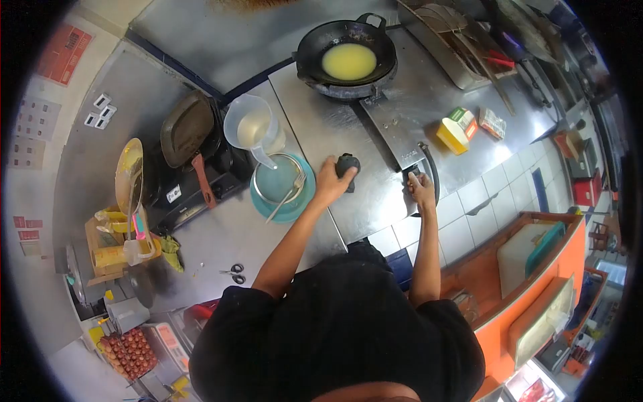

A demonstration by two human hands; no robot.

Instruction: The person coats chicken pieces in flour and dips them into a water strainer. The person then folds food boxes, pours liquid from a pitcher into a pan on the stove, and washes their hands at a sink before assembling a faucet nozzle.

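Note:
My left hand (331,182) is closed round a small dark rounded object (348,164) on the steel counter; its exact kind does not show clearly. My right hand (422,190) pinches the black knob (412,173) at the near end of the gas stove (396,137), beside a dark hose (431,164). At the stove's far end sits a black wok (309,45) with a pool of yellow liquid (349,61) in it. Left of my left hand, a fork (293,193) rests on a strainer (260,190) over a teal plate (307,201).
A clear plastic jug (251,120) stands behind the plate, near a square pan (186,130) with a brown handle. Scissors (234,273) lie at the counter's left. Yellow cartons (455,132) and a metal tray (462,77) are on the right. An orange cabinet (536,264) stands lower right.

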